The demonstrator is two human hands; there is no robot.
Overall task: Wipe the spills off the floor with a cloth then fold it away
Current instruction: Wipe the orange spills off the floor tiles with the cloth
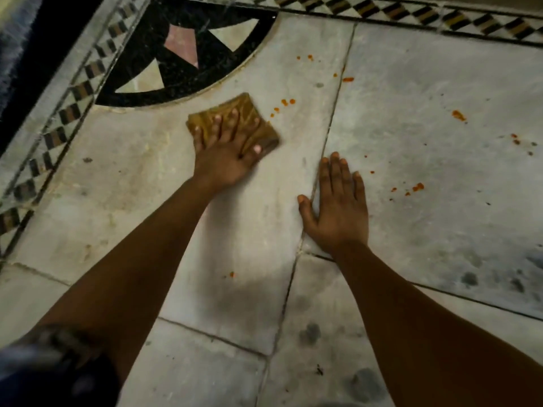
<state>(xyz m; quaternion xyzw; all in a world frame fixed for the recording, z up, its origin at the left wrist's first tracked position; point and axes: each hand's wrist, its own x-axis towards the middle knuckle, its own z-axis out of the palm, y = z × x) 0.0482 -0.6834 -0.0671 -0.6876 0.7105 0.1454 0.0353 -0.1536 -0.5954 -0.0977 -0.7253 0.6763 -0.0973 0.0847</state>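
The floor carries orange spills toward its far edge. The cloth lies beneath the left hand, fingers spread flat; the right hand braces flat, holding nothing. Best sweep right with firm, even pressure.

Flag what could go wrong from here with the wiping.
The left hand presses the cloth flat; sweeping right may smear the orange drops rather than lift them. The right hand braces on the floor near splatter and could slide into it.
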